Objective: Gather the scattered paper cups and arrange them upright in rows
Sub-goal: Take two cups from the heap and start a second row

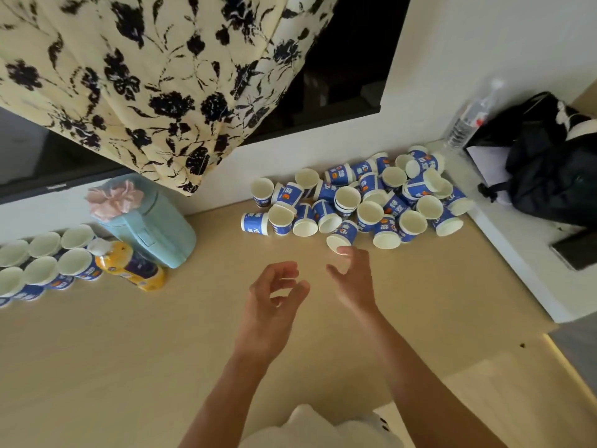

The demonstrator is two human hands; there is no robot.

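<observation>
A heap of several blue-and-white paper cups (365, 198) lies jumbled on the beige tabletop (161, 344) against the white wall at the right, some upright, some tipped over. At the far left, several cups stand upright in two rows (45, 263). My right hand (352, 279) reaches toward the heap with fingers spread, its fingertips touching the rim of the nearest tipped cup (343, 236). My left hand (274, 295) hovers beside it over the table, fingers loosely curled, holding nothing.
A pale blue jug (151, 224) with a pink cloth on top and a yellow-and-blue plastic package (132, 268) stand next to the rows. A clear water bottle (468, 119), a black bag (549, 163) and a dark phone (578, 253) rest on a white ledge at the right. A floral curtain (145, 76) hangs above.
</observation>
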